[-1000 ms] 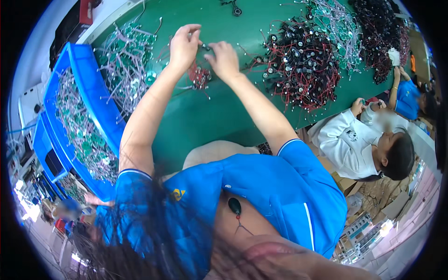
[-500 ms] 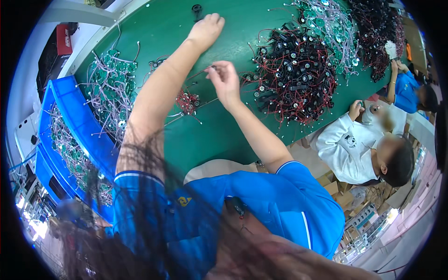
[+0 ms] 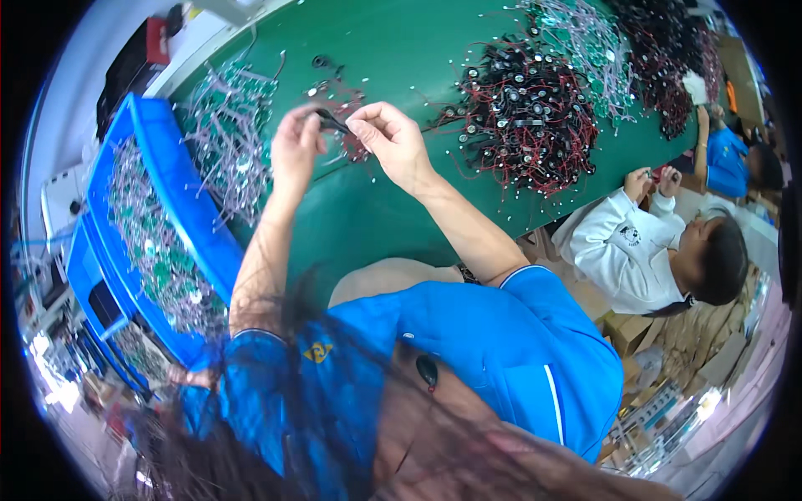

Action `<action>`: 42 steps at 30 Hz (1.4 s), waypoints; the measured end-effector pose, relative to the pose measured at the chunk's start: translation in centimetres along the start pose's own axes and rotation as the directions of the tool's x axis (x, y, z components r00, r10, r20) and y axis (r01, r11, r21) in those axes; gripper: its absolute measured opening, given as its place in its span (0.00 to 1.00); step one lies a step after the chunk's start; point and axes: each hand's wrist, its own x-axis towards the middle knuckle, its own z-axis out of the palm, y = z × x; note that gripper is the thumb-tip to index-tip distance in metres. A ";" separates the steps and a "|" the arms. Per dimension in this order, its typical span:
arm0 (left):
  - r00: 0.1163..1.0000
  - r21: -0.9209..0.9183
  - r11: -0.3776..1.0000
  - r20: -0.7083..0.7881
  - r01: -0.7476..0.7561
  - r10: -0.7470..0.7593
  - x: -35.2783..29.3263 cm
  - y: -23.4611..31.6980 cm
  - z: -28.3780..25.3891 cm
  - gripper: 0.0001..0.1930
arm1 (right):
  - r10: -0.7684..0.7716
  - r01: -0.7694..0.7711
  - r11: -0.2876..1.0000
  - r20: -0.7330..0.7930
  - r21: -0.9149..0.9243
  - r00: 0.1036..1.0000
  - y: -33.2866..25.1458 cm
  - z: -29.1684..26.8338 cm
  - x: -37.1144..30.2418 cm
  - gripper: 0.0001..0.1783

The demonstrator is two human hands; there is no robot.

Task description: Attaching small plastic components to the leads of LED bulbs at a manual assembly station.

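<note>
My left hand (image 3: pixel 296 153) and my right hand (image 3: pixel 394 145) are close together above the green table. Between them is a thin black part (image 3: pixel 332 122), its exact kind too small to make out. The left fingers are bent around its left end and slightly blurred. At its other end, my right thumb and forefinger pinch it. Just behind the hands lies a small cluster of red wires (image 3: pixel 341 100) with little round pieces, partly hidden by my fingers. A black part with a ring-shaped end (image 3: pixel 322 61) rests farther back on the table.
Green circuit boards with pale wires (image 3: pixel 230 134) lie to the left, beside a blue bin (image 3: pixel 180 209) holding more. On the right is a large heap of black parts with red wires (image 3: pixel 530 121). Two people sit along the right edge, one in a white sweatshirt (image 3: pixel 614 246).
My left hand has come back from the far side of the table to meet the right, and the black part is now between them. The view has shifted slightly.
</note>
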 end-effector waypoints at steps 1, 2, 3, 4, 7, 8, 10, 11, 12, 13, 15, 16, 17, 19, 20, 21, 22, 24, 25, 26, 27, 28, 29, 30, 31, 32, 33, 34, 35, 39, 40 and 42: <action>0.999 0.024 0.999 0.023 0.030 -0.031 -2.5 0.2 -0.6 0.10 | -0.007 0.008 0.988 0.008 -0.155 1.000 -0.2 0.9 -1.0 0.09; 0.996 0.007 0.998 0.058 0.064 -0.064 -4.7 0.1 -1.0 0.10 | -0.024 0.029 0.950 0.018 -0.310 1.000 -0.8 1.7 -2.1 0.11; 0.997 -0.039 0.999 0.082 0.015 -0.012 -6.7 0.0 -1.3 0.10 | -0.011 0.042 0.873 0.067 -0.485 0.998 -1.8 2.5 -3.3 0.10; 0.996 -0.069 0.998 0.090 -0.007 0.013 -8.6 -0.3 -1.6 0.11 | -0.005 0.048 0.873 0.089 -0.486 0.996 -1.8 3.0 -3.8 0.10; 1.000 -0.102 0.995 0.017 -0.015 0.017 -12.7 -0.1 -2.5 0.11 | 0.045 0.063 0.742 0.144 -0.667 0.988 -1.8 4.6 -5.3 0.11; 1.000 -0.106 0.994 -0.014 -0.018 0.017 -13.7 0.2 -2.9 0.11 | -0.064 0.211 0.714 0.238 -0.667 0.969 -1.9 5.0 -5.5 0.11; 0.999 -0.113 0.993 -0.015 0.040 -0.041 -15.1 0.8 -3.7 0.10 | -0.272 0.489 0.615 0.416 -0.619 0.868 -1.9 5.8 -5.7 0.10; 0.999 -0.110 0.993 -0.019 0.037 -0.040 -15.6 1.0 -3.9 0.10 | -0.146 0.311 0.761 0.318 -0.569 0.937 -1.6 6.1 -6.3 0.08; 0.998 -0.119 0.992 -0.040 0.033 -0.038 -16.1 0.9 -4.3 0.10 | 0.005 0.153 0.829 0.281 -0.538 0.960 -3.4 7.1 -7.0 0.09; 0.999 -0.163 0.986 -0.046 0.010 -0.018 -16.6 0.7 -4.6 0.10 | -0.072 0.238 0.786 0.299 -0.571 0.952 -4.1 7.9 -7.6 0.10; 0.998 -0.223 0.974 -0.048 -0.050 0.040 -17.5 1.1 -4.8 0.11 | -0.129 0.289 0.704 0.283 -0.648 0.950 -4.7 8.7 -8.4 0.12; 0.998 -0.230 0.972 -0.044 -0.048 0.039 -18.3 1.4 -4.8 0.11 | -0.107 0.261 0.673 0.258 -0.692 0.960 -4.5 8.9 -8.0 0.13; 0.993 -0.212 0.971 -0.056 -0.111 0.101 -18.6 2.0 -4.6 0.12 | 0.031 0.170 0.712 0.272 -0.682 0.962 -4.2 8.7 -8.2 0.12; 0.983 -0.174 0.968 -0.076 -0.180 0.169 -19.4 3.0 -4.4 0.14 | 0.033 0.186 0.749 0.316 -0.636 0.948 -2.8 9.0 -9.7 0.11; 0.983 -0.183 0.966 -0.064 -0.180 0.171 -19.8 2.9 -4.5 0.14 | 0.039 0.197 0.792 0.370 -0.578 0.928 -2.5 9.2 -10.5 0.11; 0.976 -0.084 0.974 -0.071 -0.211 0.205 -20.1 2.7 -4.8 0.14 | 0.032 0.265 0.699 0.400 -0.664 0.916 -2.9 9.4 -11.0 0.11; 0.968 0.015 0.971 -0.075 -0.239 0.239 -20.4 2.5 -5.0 0.13 | 0.031 0.260 0.692 0.387 -0.673 0.922 -3.0 9.5 -11.7 0.11; 0.960 0.068 0.962 -0.077 -0.264 0.269 -20.8 3.0 -5.0 0.13 | 0.036 0.272 0.723 0.428 -0.635 0.903 -3.3 9.4 -12.7 0.11; 0.954 0.114 0.949 -0.033 -0.293 0.298 -21.1 3.2 -4.8 0.13 | 0.001 0.315 0.673 0.426 -0.669 0.905 -3.7 9.3 -13.2 0.13; 0.945 0.159 0.932 0.018 -0.325 0.326 -21.2 3.3 -4.7 0.12 | -0.007 0.310 0.667 0.410 -0.677 0.912 -3.9 9.3 -13.5 0.13; 0.945 0.121 0.937 0.027 -0.328 0.327 -21.4 3.6 -4.3 0.11 | 0.014 0.277 0.648 0.374 -0.709 0.927 -4.1 9.2 -13.8 0.13; 0.942 0.114 0.935 0.049 -0.336 0.332 -21.6 3.7 -4.3 0.11 | 0.032 0.242 0.629 0.336 -0.739 0.941 -4.2 9.0 -14.0 0.14; 0.948 0.102 0.942 0.039 -0.319 0.316 -21.6 3.6 -4.0 0.11 | 0.053 0.196 0.691 0.319 -0.696 0.946 -4.0 8.7 -14.3 0.14; 0.953 0.090 0.949 0.031 -0.302 0.300 -21.5 3.5 -3.9 0.11 | 0.071 0.150 0.749 0.303 -0.646 0.950 -3.7 8.6 -14.5 0.13; 0.963 0.045 0.962 0.036 -0.270 0.268 -21.5 2.7 -4.0 0.11 | 0.122 0.062 0.832 0.290 -0.552 0.949 -4.0 8.7 -14.9 0.11; 0.959 0.007 0.960 0.038 -0.281 0.280 -21.3 2.6 -3.8 0.09 | 0.119 0.041 0.873 0.293 -0.486 0.949 -4.0 8.3 -15.2 0.10; 0.962 0.004 0.964 0.066 -0.266 0.265 -21.3 2.5 -3.8 0.09 | 0.089 0.064 0.893 0.315 -0.446 0.945 -3.7 7.8 -15.4 0.10; 0.964 0.004 0.968 0.094 -0.251 0.249 -21.3 2.5 -3.8 0.09 | 0.057 0.089 0.910 0.335 -0.405 0.940 -3.5 7.2 -15.7 0.09; 0.964 -0.032 0.967 0.075 -0.252 0.254 -21.5 2.5 -3.6 0.09 | 0.092 0.077 0.879 0.325 -0.471 0.941 -4.0 7.0 -16.2 0.09; 0.949 -0.063 0.956 0.115 -0.288 0.293 -21.8 2.3 -3.1 0.09 | 0.062 0.147 0.732 0.280 -0.665 0.958 -5.1 6.4 -17.3 0.08; 0.943 -0.078 0.951 0.132 -0.298 0.306 -21.9 2.4 -2.8 0.09 | 0.016 0.191 0.682 0.276 -0.706 0.961 -5.6 6.4 -17.5 0.09; 0.946 -0.054 0.962 0.177 -0.267 0.273 -21.9 2.6 -2.6 0.11 | -0.031 0.228 0.634 0.271 -0.738 0.962 -5.6 6.2 -17.8 0.10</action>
